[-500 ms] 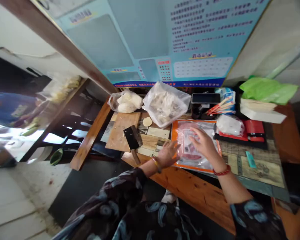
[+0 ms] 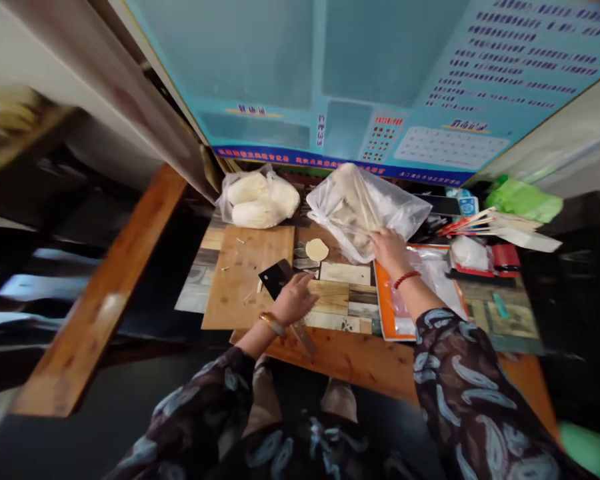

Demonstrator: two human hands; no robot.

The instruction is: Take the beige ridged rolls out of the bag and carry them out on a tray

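Note:
My left hand (image 2: 294, 299) is over the cleaver (image 2: 274, 277), covering its middle, with the fingers loosely apart. The dark blade rests at the right edge of the wooden cutting board (image 2: 253, 260), and its wooden handle shows below my hand. My right hand (image 2: 390, 251) has its fingers closed at the lower right edge of a clear plastic bag (image 2: 347, 213) with pale, lumpy pieces inside; the fingertips are partly hidden. Between the bag and the board lies a round, pale slice (image 2: 317, 250). Under my right wrist is an orange-edged plastic packet (image 2: 387, 307).
A bag of pale, thick roots (image 2: 257, 200) sits behind the board. To the right are a phone (image 2: 441, 204), red-tipped sticks (image 2: 473, 223), a white bundle (image 2: 470, 253), a red box (image 2: 505, 259) and a green bag (image 2: 525, 199). A wooden bench (image 2: 105, 293) stands at left.
My right hand has moved from above the orange-edged packet to the plastic bag's edge. My left hand has shifted left over the cleaver. The camera view has turned.

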